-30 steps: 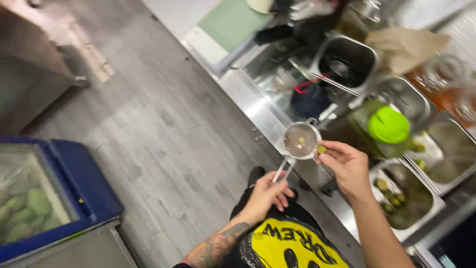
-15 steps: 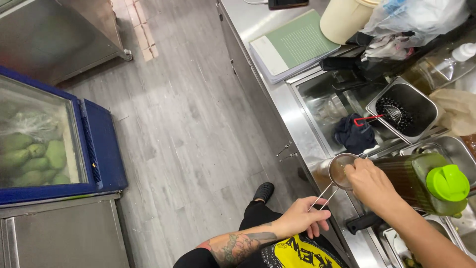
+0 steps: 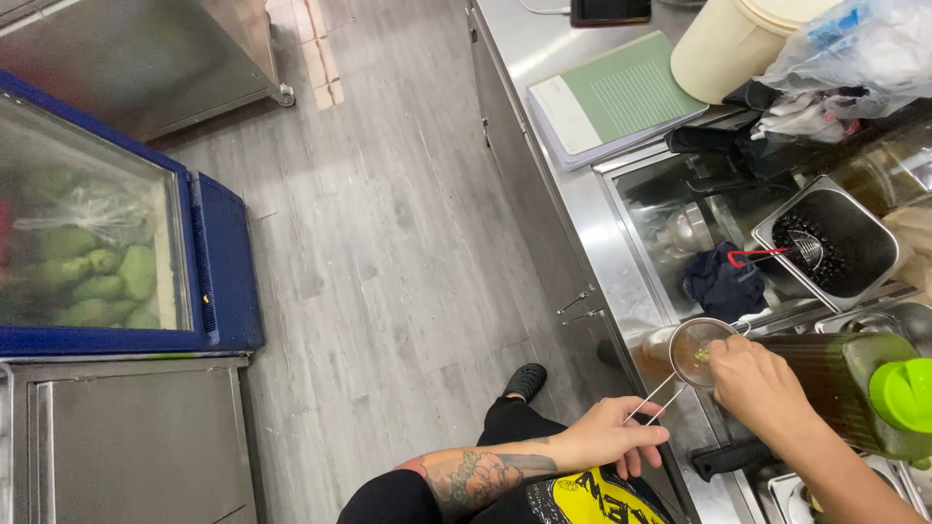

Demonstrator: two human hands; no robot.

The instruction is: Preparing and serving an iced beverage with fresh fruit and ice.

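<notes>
My left hand (image 3: 610, 435) grips the thin wire handle of a small round metal strainer (image 3: 695, 344), holding it over the edge of the steel counter (image 3: 582, 209). Fingertips of my right hand (image 3: 752, 386) press into the strainer's bowl, on small yellowish bits inside it. Just right of that hand lies a dark green ribbed bottle (image 3: 830, 383) with a bright green cap (image 3: 905, 393).
A sink (image 3: 670, 199) holds a dark cloth (image 3: 720, 283); a metal pan of dark pearls (image 3: 837, 241) with a red-handled scoop sits beside it. A green notebook (image 3: 612, 97), cream bucket (image 3: 730, 44) and plastic bags lie farther back. A blue chest freezer (image 3: 116, 243) stands across the wooden floor.
The view has swung left and down. The strainer stays in my left hand with my right fingers still in its bowl, and both now sit lower against the counter edge.
</notes>
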